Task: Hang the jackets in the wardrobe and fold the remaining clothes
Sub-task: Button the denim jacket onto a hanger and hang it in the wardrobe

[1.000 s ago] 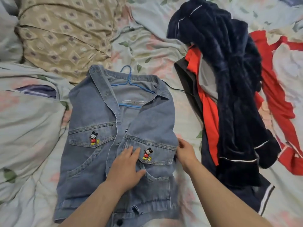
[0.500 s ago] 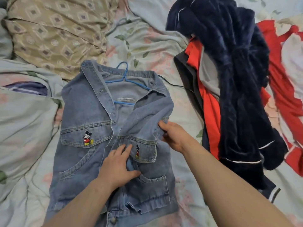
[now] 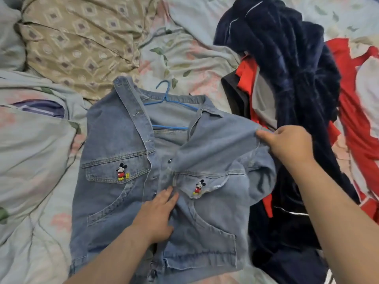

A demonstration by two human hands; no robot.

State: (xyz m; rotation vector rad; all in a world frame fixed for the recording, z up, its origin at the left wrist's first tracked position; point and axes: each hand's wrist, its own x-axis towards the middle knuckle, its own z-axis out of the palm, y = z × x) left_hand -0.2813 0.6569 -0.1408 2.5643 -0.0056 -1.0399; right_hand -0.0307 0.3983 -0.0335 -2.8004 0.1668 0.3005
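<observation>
A light blue denim jacket [image 3: 114, 144] with a cartoon mouse patch on each chest pocket lies face up on the bed. A blue wire hanger [image 3: 164, 99] sits inside its collar, its hook poking out at the top. My left hand [image 3: 158, 214] presses flat on the jacket's button line, fingers straight. My right hand [image 3: 287, 144] grips the jacket's right shoulder cloth and holds it stretched out to the right, over the pile's edge.
A pile of clothes lies to the right: a fuzzy navy garment with white piping [image 3: 287, 68], red cloth [image 3: 356, 119] and a dark grey piece [image 3: 231, 93]. A beige patterned pillow [image 3: 71, 44] lies at the back left. A floral bedsheet [image 3: 184, 58] covers the bed.
My right hand moved from the jacket's right side up and out to the right, pulling the shoulder cloth with it. My left hand stayed on the button line.
</observation>
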